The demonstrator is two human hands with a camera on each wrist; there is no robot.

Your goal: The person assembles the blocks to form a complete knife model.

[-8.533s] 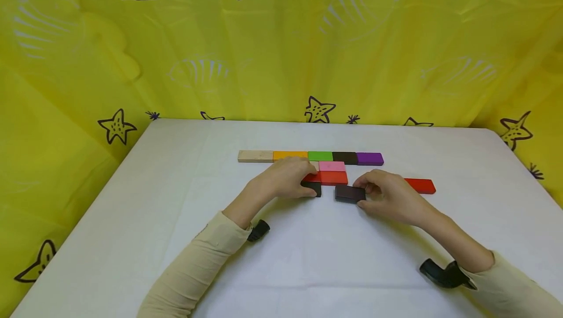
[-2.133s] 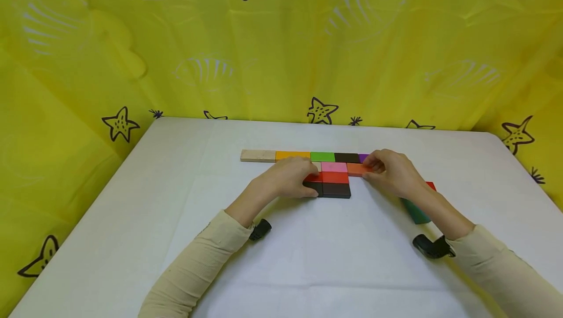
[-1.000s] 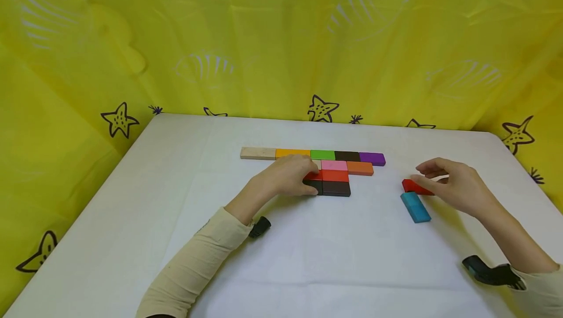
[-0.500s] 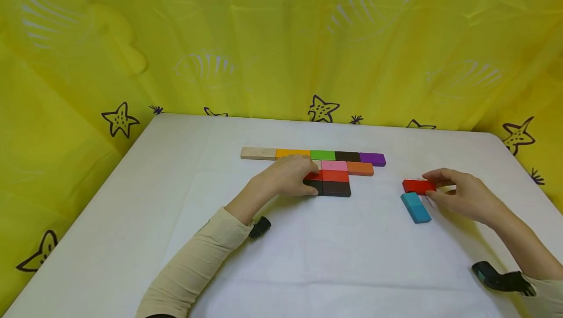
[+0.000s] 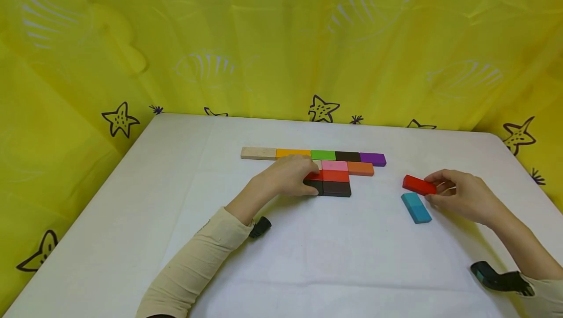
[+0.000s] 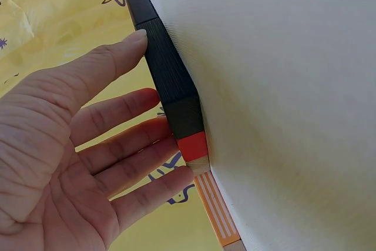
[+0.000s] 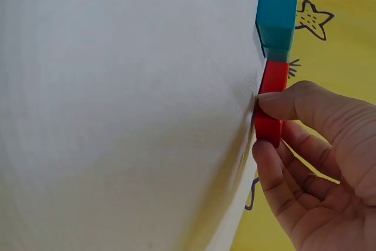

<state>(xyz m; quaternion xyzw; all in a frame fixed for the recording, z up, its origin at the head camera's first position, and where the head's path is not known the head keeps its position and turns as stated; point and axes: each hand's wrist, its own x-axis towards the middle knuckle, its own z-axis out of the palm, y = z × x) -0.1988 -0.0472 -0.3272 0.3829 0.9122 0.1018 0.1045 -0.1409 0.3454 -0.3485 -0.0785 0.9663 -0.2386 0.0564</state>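
On the right of the table my right hand [image 5: 468,196] pinches one end of a red domino block [image 5: 413,184], thumb on its near side. A turquoise block [image 5: 416,207] lies slantwise just in front of it; the right wrist view has both blocks too. My left hand [image 5: 288,176] rests over the left part of flat rows of domino blocks. Its thumb touches a black block [image 6: 164,57], and its other fingers stretch across the rows. Beside it in the head view show a dark block [image 5: 336,189], a red one [image 5: 335,176] and a pink one [image 5: 334,165].
The back row runs from a plain wood block [image 5: 258,153] through orange, green and dark blocks to a purple block [image 5: 372,159]. An orange-red block [image 5: 360,168] ends the second row. Everything lies on a white table [image 5: 246,279] before a yellow curtain [image 5: 281,39].
The right hand has left the orange-red block in the second row, moved right and taken the red block, whose left end has swung slightly away from the turquoise block. The left hand stays put.
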